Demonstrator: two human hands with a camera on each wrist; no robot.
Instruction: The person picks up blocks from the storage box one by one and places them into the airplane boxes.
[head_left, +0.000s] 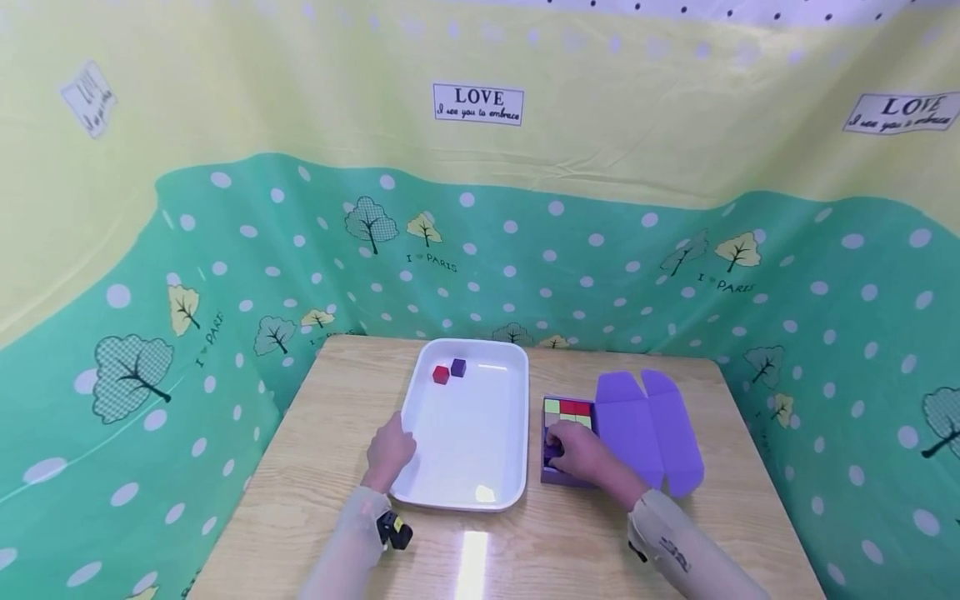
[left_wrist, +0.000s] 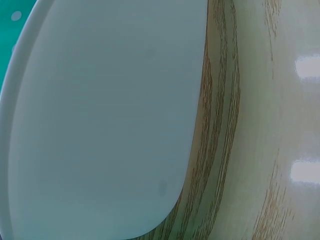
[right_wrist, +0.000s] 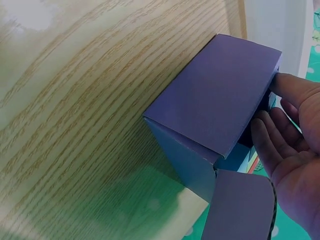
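A white tray (head_left: 468, 450) lies on the table, with a red cube (head_left: 441, 375) and a purple cube (head_left: 458, 367) near its far left corner. My left hand (head_left: 389, 455) grips the tray's left rim, the thumb over the inner side. To the right of the tray stands an opened purple box (right_wrist: 215, 95) holding several cubes, with green and red ones (head_left: 576, 407) along the far side. My right hand (head_left: 583, 452) reaches into its near part and pinches a dark purple cube (head_left: 552, 451), mostly covered by the fingers. The left wrist view shows only tray and table.
The box's purple lid (head_left: 628, 433) with its side flaps spreads out to the right on the wooden table (head_left: 360, 375). A green and yellow patterned cloth (head_left: 510, 242) hangs around the back and sides of the table.
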